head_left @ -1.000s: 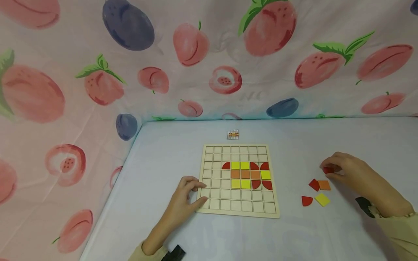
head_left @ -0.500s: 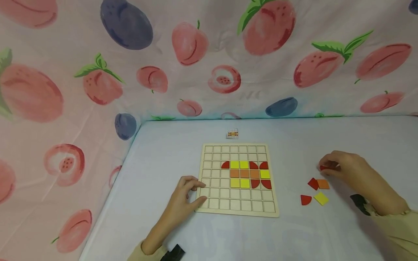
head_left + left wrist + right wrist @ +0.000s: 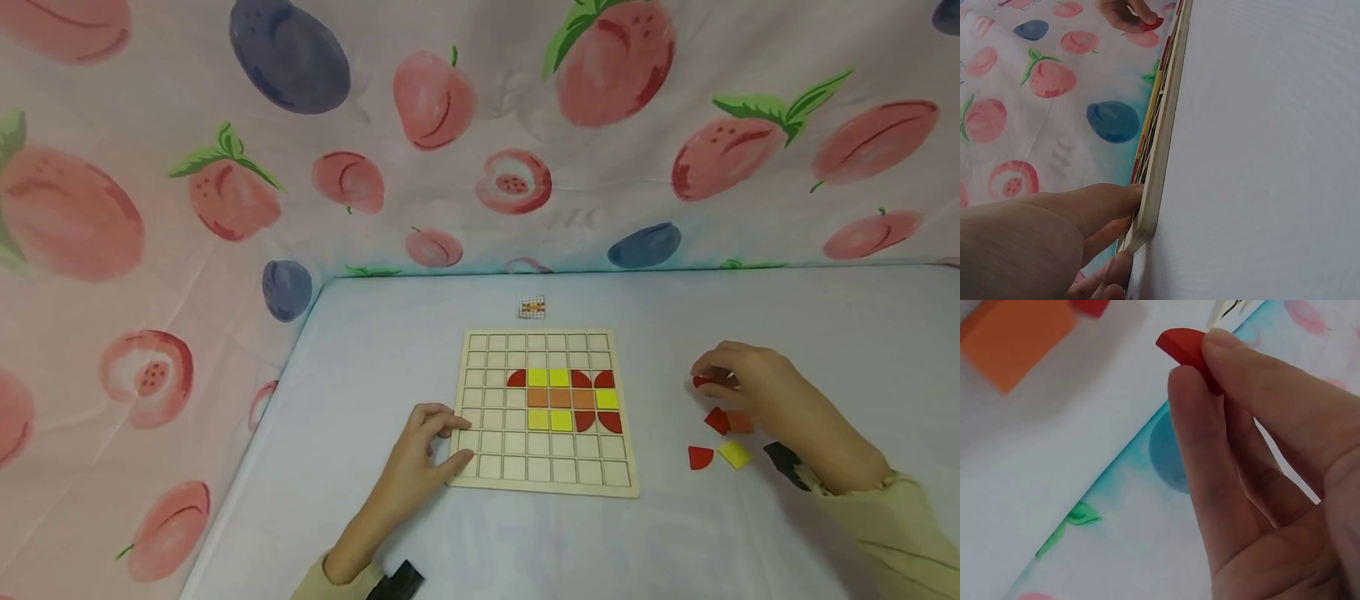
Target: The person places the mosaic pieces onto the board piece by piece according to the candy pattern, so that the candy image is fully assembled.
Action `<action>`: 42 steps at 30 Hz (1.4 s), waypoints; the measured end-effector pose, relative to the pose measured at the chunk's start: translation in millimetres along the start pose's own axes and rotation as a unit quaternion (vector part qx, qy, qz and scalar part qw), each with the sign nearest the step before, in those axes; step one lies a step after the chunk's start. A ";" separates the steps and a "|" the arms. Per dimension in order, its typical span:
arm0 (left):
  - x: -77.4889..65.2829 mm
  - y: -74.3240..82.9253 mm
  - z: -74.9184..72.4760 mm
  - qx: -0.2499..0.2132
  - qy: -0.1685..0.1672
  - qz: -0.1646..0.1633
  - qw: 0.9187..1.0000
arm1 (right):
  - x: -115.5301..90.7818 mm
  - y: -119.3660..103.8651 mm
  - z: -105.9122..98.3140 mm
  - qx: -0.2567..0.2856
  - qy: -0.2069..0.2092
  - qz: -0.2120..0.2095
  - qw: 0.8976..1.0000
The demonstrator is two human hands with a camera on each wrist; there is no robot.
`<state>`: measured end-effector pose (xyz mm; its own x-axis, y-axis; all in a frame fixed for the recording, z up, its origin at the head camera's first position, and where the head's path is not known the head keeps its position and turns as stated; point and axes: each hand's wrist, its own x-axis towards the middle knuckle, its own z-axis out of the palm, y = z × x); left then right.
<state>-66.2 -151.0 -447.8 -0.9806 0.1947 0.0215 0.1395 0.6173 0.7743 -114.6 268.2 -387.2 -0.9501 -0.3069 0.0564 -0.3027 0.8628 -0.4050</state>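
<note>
In the head view my right hand [image 3: 761,383] pinches a red tile [image 3: 1184,347] between thumb and fingertips, above the table right of the board. The right wrist view shows that tile's curved edge; fingers cover part of it. My left hand [image 3: 420,454] rests at the left edge of the wooden grid board [image 3: 543,471], thumb and index fingertips touching its rim. Yellow squares [image 3: 537,377], orange squares [image 3: 560,398] and red quarter-circle tiles [image 3: 608,422] sit in the board's cells. Below the right hand lie an orange square [image 3: 739,422] and a red tile [image 3: 717,421].
A yellow square [image 3: 734,455] and a red quarter-circle tile [image 3: 701,457] lie nearer the front, right of the board. Behind the board is a small card [image 3: 532,307] with a printed grid pattern. Fruit-printed cloth [image 3: 450,167] hangs at the back and left of the white table [image 3: 390,333].
My right hand has moved left toward the board, carrying the red tile. The left hand stays at the board's edge. The loose tiles have kept their places.
</note>
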 end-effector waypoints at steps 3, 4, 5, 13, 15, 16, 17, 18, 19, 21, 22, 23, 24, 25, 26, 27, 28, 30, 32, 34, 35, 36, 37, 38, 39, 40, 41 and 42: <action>0.3 -0.2 0.0 0.000 0.000 0.000 1.000 | 2.1 -7.7 2.1 0.005 0.002 -0.006 1.000; 0.3 -0.2 -0.1 0.000 0.000 0.000 1.000 | 2.8 -10.0 2.8 0.007 0.003 -0.008 1.000; 0.3 -0.3 -0.1 0.000 0.000 0.000 1.000 | 3.8 -12.2 3.4 0.009 0.002 -0.009 1.000; 0.5 -0.1 -0.3 -0.001 0.001 0.000 1.000 | 12.2 -30.0 7.8 0.002 0.000 -0.035 0.999; 0.9 -0.1 -0.5 0.000 0.003 0.002 1.000 | 14.0 -34.7 9.1 0.003 0.004 -0.047 0.999; 1.1 -0.2 -0.6 0.001 0.003 0.002 1.000 | 14.8 -37.0 10.0 0.002 0.006 -0.053 0.999; 1.2 -0.3 -0.6 0.001 0.003 0.002 1.000 | 15.7 -39.1 10.9 0.003 0.007 -0.057 0.998; 1.3 -0.4 -0.7 0.001 0.003 0.002 1.000 | 16.7 -41.4 12.0 0.001 0.007 -0.059 0.998; 1.4 -0.6 -0.7 0.000 0.003 0.002 1.000 | 17.7 -43.8 12.9 0.001 0.006 -0.061 0.998; 1.4 -1.2 -0.4 0.000 0.002 0.002 1.000 | 19.8 -48.5 14.9 -0.001 0.004 -0.065 0.998; 1.4 -1.5 -0.3 0.000 0.001 0.001 1.000 | 20.8 -51.0 15.9 -0.001 0.003 -0.066 0.998; 1.3 -1.7 -0.1 0.000 0.001 0.001 1.000 | 22.0 -53.3 16.8 0.000 0.002 -0.068 0.998; 1.3 -2.0 0.1 -0.001 0.001 0.001 1.000 | 23.2 -55.9 17.5 0.002 0.001 -0.071 0.997; 1.2 -2.2 0.3 -0.001 0.001 0.001 1.000 | 24.5 -58.1 18.3 0.005 -0.001 -0.076 0.997; 1.1 -2.4 0.5 -0.001 0.001 0.000 1.000 | 25.7 -60.4 19.0 0.008 -0.003 -0.081 0.997; 1.1 -2.6 0.7 -0.001 0.001 0.000 1.000 | 27.0 -62.5 19.9 0.012 -0.005 -0.086 0.996; 0.9 -2.7 0.8 -0.001 0.001 0.000 1.000 | 27.9 -64.7 20.8 0.015 -0.006 -0.090 0.996; 0.8 -2.6 0.8 -0.001 0.001 0.001 1.000 | 29.9 -68.7 22.3 0.022 -0.009 -0.100 0.995; 0.7 -2.4 0.8 -0.001 0.001 0.001 1.000 | 31.5 -73.0 23.7 0.029 -0.012 -0.105 0.994; 0.6 -2.0 0.6 -0.002 0.000 0.001 1.000 | 32.7 -77.8 24.6 0.036 -0.017 -0.109 0.993; 0.6 -1.7 0.5 -0.002 0.000 0.000 1.000 | 33.5 -80.5 24.9 0.040 -0.021 -0.110 0.993; 0.4 -1.5 0.4 -0.002 0.000 0.000 1.000 | 34.4 -83.1 25.4 0.043 -0.024 -0.112 0.992; 0.3 -1.3 0.2 -0.002 -0.001 -0.001 1.000 | 35.4 -85.7 26.0 0.044 -0.026 -0.113 0.992; 0.1 -1.1 0.1 -0.001 -0.001 -0.001 1.000 | 36.6 -88.1 26.6 0.045 -0.029 -0.116 0.992; 0.0 -1.0 0.0 -0.001 -0.001 -0.002 1.000 | 38.0 -90.4 27.5 0.047 -0.031 -0.119 0.991; -0.2 -0.8 -0.1 0.000 -0.001 -0.003 1.000 | 39.6 -92.6 28.5 0.049 -0.034 -0.121 0.991; -0.3 -0.7 -0.1 0.000 -0.001 -0.002 1.000 | 41.3 -94.5 29.6 0.048 -0.034 -0.125 0.990; -0.3 -0.7 -0.2 0.000 -0.001 -0.002 1.000 | 43.0 -96.2 30.9 0.047 -0.035 -0.128 0.990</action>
<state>-66.1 -151.6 -448.3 -0.9809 0.1936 0.0173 0.1356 0.6180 0.7744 -124.0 159.6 -374.1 -0.8340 -0.5415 0.1060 -0.5220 0.7122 -0.4693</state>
